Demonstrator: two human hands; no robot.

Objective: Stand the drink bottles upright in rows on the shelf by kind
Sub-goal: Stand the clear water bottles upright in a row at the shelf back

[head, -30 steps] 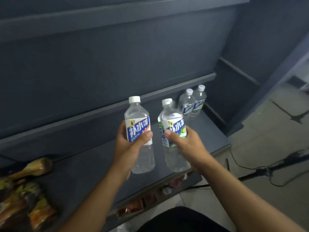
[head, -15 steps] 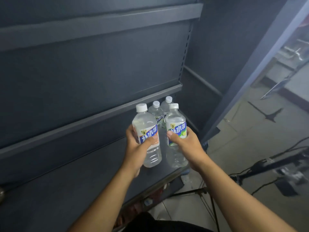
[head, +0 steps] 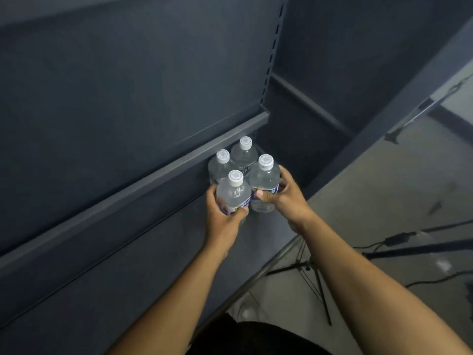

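Two clear drink bottles with white caps and blue labels are in my hands at the right end of the dark shelf. My left hand grips the near-left bottle around its label. My right hand grips the near-right bottle. Both are upright, directly in front of two more bottles of the same look, the back-left bottle and the back-right bottle, which stand against the shelf's back. The four form a tight square. Whether the held bottles touch the shelf is hidden.
An upper shelf's front lip runs just above the back bottles. The shelf's side panel closes the right end. On the grey floor to the right stand a tripod and cables.
Both hands have carried their bottles rightward and forward along the shelf, down to just in front of the two standing bottles. The view now looks more steeply down on the caps.
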